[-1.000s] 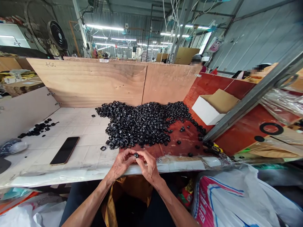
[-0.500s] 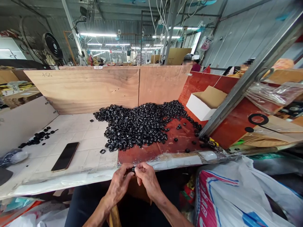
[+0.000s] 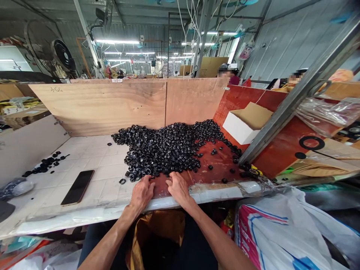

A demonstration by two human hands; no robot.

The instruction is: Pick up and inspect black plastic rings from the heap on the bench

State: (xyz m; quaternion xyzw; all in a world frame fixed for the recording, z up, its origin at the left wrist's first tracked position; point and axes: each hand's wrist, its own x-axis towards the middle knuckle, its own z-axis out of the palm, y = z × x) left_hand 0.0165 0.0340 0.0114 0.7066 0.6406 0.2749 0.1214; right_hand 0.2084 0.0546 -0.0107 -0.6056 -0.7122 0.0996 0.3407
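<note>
Left hand (image 3: 142,195), right hand (image 3: 178,190), resting on the red-topped table (image 3: 219,165), fingers (image 3: 168,183) released and empty, just beside a heap of glossy black rings (image 3: 165,150)

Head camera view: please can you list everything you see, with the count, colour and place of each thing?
black rings: very many, black, heaped on white tile surface and red board
smartphone: one, black, on the tile
plywood boards: two, light brown, standing behind the heap
cardboard box: one, white and brown, on the red board
woven sack: one, white with pink and blue, front right
fan: one, black, far left
co-workers: two, mixed colours, behind the boards
left hand: open, beside the heap
right hand: open, on the red board
</note>
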